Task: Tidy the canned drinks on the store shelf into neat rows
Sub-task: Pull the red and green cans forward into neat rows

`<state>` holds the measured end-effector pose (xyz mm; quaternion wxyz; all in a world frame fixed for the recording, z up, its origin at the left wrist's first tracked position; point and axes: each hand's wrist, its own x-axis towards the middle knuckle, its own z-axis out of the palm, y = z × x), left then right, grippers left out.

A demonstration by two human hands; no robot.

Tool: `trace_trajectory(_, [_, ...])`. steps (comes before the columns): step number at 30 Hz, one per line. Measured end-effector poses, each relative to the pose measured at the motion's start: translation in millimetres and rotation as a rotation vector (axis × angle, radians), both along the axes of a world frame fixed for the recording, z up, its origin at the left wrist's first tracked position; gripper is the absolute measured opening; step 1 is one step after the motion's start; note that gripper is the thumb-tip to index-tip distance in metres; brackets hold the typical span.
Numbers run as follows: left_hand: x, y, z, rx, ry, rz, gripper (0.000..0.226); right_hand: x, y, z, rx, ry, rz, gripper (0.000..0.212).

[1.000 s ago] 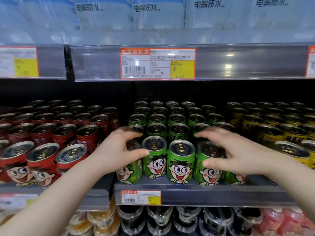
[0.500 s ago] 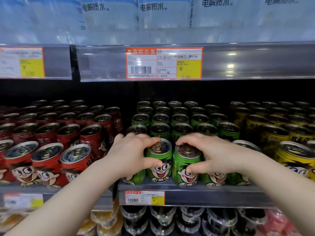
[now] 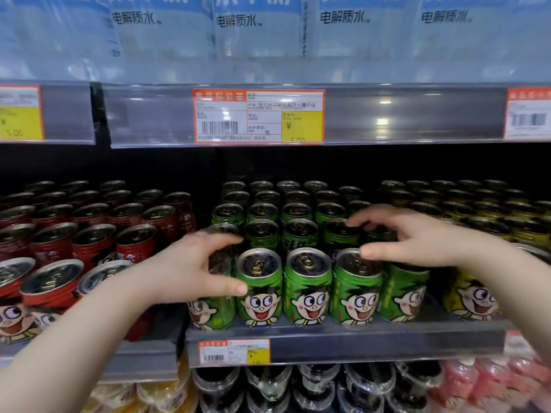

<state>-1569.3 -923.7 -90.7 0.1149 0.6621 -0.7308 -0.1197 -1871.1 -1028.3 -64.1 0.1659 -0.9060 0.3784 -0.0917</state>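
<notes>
Here, on the middle shelf [image 3: 343, 338], green cans [image 3: 308, 289] in rows, five along the front edge with cartoon faces outward, more rows behind, going back into the dark. Left hand [image 3: 185, 266] curved round the leftmost front can [image 3: 208, 307], thumb low at the front beside the second can, fingers arched over the back of the lid; blurred, so cannot tell if truly grasping or only cupping. Right hand [image 3: 417, 239] released, fingers spread and bent above the second-row cans, thumb tip just over the lid of the fourth front can [image 3: 356, 290], holding nothing. Red cans [image 3: 53, 281] at left on the same level, yellow cans [image 3: 471, 296] at right. Above, an orange price tag [image 3: 258, 116] under pale blue packs [image 3: 259, 25].
</notes>
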Motion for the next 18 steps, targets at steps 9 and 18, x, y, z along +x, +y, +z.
trace_trajectory(9, [15.2, -4.9, -15.9, 0.075, 0.019, -0.022, 0.089, -41.3, -5.5, -18.7, 0.144, 0.391, -0.218, 0.095])
trace_trajectory(18, [3.1, -10.1, 8.5, -0.2, 0.255, 0.142, 0.06, -19.4, -34.2, 2.8, -0.099, 0.11, -0.254, 0.042])
